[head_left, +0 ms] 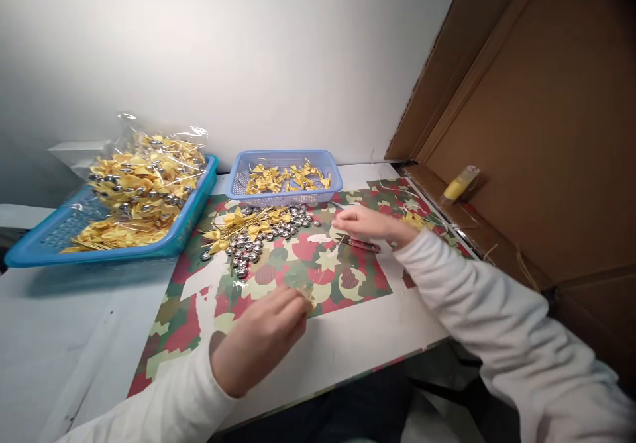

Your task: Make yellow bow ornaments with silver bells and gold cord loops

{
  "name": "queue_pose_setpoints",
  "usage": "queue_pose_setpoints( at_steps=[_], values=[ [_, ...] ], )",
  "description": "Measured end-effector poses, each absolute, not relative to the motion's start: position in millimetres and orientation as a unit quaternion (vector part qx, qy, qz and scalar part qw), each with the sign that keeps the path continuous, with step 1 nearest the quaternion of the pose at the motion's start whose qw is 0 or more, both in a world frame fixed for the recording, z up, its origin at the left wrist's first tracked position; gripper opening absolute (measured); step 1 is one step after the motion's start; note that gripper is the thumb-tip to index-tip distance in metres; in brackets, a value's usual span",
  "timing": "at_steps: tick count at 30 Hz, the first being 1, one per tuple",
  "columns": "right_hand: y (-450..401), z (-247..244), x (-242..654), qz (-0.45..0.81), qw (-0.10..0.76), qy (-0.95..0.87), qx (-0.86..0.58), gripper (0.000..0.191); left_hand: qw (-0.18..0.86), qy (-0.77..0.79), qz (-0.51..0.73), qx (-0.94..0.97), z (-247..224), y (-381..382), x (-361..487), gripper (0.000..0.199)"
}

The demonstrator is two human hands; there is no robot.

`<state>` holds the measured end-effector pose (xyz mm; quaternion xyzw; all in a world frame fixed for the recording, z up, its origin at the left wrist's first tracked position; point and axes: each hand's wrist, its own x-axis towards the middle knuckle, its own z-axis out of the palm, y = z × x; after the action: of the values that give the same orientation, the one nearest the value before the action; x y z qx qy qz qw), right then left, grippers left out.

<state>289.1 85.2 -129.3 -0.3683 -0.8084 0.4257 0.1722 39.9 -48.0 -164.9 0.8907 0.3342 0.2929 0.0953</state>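
My left hand (265, 334) is closed low over the front of the patterned sheet (322, 274). A small yellow ribbon bow (309, 292), partly hidden and blurred, shows at its fingertips. Further back on the right, my right hand (360, 222) is pinched shut; whatever it holds is too small to make out. Just under that hand lies a pair of small thread snips (362, 244). Loose silver bells (247, 249) are spread left of my right hand. Several yellow bows with gold wire stems (258, 230) lie across them.
A lilac basket (283, 199) holding yellow bows stands at the back. To the left, a blue basket (191, 234) carries a clear bag of bows with bells (149, 171). Cardboard (517, 132) walls the right side, near a glue bottle (460, 185) and yellow scraps (416, 220).
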Motion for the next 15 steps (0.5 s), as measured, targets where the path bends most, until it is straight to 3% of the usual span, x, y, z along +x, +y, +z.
queue_pose_setpoints(
  at_steps=[2, 5, 10, 15],
  values=[
    [116.0, -111.4, 296.5, 0.352, 0.122, -0.830, -0.416, 0.059, -0.038, 0.305, 0.213, 0.927, -168.6, -54.8, 47.8, 0.029],
    [155.2, -83.8, 293.2, 0.176, 0.054, -0.855, -0.486, 0.060, -0.135, 0.303, 0.131, 0.934, -175.1, -57.8, 57.7, 0.032],
    [195.7, -54.4, 262.4, 0.047, 0.071, -0.861, -0.502, 0.045, -0.137, 0.312, 0.078, 0.937, -181.9, -52.5, 62.4, 0.026],
    [201.9, -61.6, 227.5, -0.006, 0.082, -0.879, -0.470, 0.028, -0.122, 0.315, 0.080, 0.938, -184.8, -56.3, 68.9, 0.018]
  ],
)
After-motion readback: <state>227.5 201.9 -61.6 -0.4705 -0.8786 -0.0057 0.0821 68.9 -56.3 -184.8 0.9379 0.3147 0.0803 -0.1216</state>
